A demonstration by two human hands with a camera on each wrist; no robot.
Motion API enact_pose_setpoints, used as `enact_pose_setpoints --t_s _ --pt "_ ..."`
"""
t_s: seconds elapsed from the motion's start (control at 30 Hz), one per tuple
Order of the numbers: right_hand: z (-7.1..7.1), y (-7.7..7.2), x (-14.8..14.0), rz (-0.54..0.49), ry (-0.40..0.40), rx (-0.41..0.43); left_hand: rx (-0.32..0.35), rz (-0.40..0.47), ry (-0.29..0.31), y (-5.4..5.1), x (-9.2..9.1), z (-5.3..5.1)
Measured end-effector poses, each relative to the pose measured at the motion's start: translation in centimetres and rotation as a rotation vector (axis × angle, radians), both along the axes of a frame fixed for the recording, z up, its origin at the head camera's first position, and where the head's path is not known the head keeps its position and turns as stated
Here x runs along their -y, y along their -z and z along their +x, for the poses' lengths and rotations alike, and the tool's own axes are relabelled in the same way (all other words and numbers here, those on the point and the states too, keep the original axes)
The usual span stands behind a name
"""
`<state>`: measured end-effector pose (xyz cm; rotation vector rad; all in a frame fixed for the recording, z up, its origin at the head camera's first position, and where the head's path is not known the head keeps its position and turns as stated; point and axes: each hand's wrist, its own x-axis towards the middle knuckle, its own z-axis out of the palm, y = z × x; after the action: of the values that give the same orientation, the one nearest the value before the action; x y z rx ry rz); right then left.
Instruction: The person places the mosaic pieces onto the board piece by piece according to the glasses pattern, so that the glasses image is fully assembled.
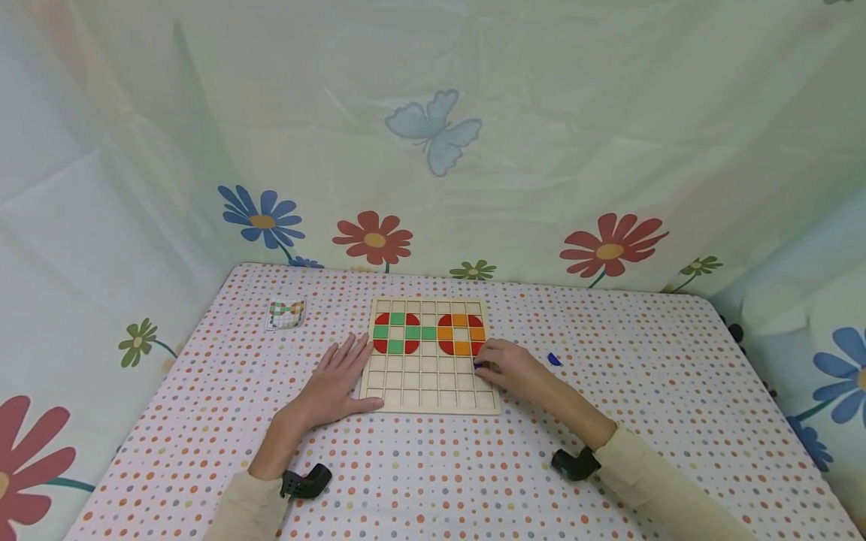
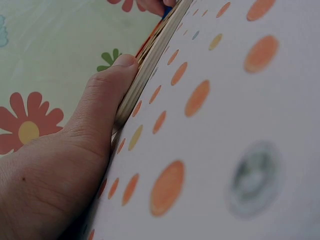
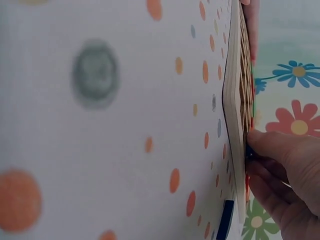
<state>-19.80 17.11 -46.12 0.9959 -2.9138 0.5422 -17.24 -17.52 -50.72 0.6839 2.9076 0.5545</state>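
Observation:
A wooden grid board lies on the table. Green square pieces and red rounded corner pieces form a ring at its upper left. Orange squares with red corners form another at the right, joined by a green square. My left hand rests along the board's left edge, fingers straight, thumb on the near corner. At the right edge, just below the orange ring, my right hand pinches a small dark blue piece, mostly covered by the fingers.
Another blue piece, half-round in outline, lies on the dotted tablecloth to the right of the board. A small printed card with a coloured grid pattern is at the back left. A flowered curtain hangs behind the table.

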Motion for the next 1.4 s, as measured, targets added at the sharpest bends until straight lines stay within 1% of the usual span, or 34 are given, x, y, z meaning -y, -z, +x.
enact_pose_setpoints --t_s 0.2,0.37,0.53,0.8,0.93,1.07,1.23,1.4 --pt "0.0 -0.1 -0.1 0.006 -0.021 -0.003 0.001 0.001 0.004 -0.1 -0.1 0.0" --pt "-0.1 -0.1 -0.1 0.021 -0.007 0.0 0.004 0.0 0.005 -0.3 -0.2 0.0" --pt "-0.1 0.1 0.0 0.009 -0.005 0.004 0.011 0.0 0.005 -0.3 -0.3 -0.1" --pt "0.6 0.4 0.0 0.012 -0.068 -0.089 0.008 -0.009 0.004 -0.1 -0.1 -0.1" --pt "1.4 0.2 -0.2 0.0 -0.092 -0.138 0.006 -0.014 0.002 0.0 -0.1 -0.1" --pt "3.0 -0.4 -0.8 0.013 -0.046 -0.164 0.01 -0.002 0.003 -0.1 -0.2 -0.1" --pt "5.3 -0.8 -2.4 0.032 0.051 -0.164 0.009 0.014 0.001 -0.3 -0.2 0.0" --pt "6.7 -1.0 -4.2 0.022 0.143 -0.15 0.005 0.014 -0.002 -0.3 -0.1 0.1"
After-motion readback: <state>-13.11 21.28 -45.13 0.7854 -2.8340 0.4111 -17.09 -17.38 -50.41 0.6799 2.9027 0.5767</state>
